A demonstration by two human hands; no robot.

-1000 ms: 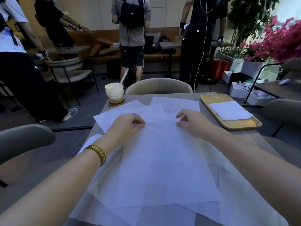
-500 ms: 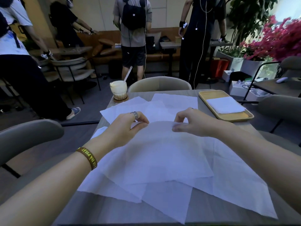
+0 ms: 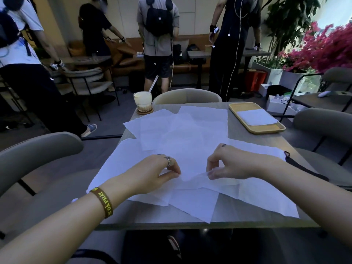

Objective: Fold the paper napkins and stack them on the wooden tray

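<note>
Several unfolded white paper napkins [image 3: 190, 134] lie overlapping across the grey table [image 3: 247, 141]. My left hand [image 3: 152, 174] and my right hand [image 3: 228, 164] each pinch the far edge of the top napkin [image 3: 192, 168] and hold it folded back toward the near side of the table. The hands are about a hand's width apart. At the far right of the table sits the wooden tray [image 3: 266, 128], with one folded napkin [image 3: 256, 117] lying flat in it.
An iced drink [image 3: 143, 101] with a straw stands on a coaster at the far left corner. Grey chairs [image 3: 187, 95] surround the table. A black strap [image 3: 302, 166] hangs off the right edge. Several people stand behind, and pink flowers [image 3: 327, 46] are at right.
Both hands have drawn the top napkin's far edge toward me, from mid-table to near the front, folding it over. The view has tilted so more of the near table edge shows.
</note>
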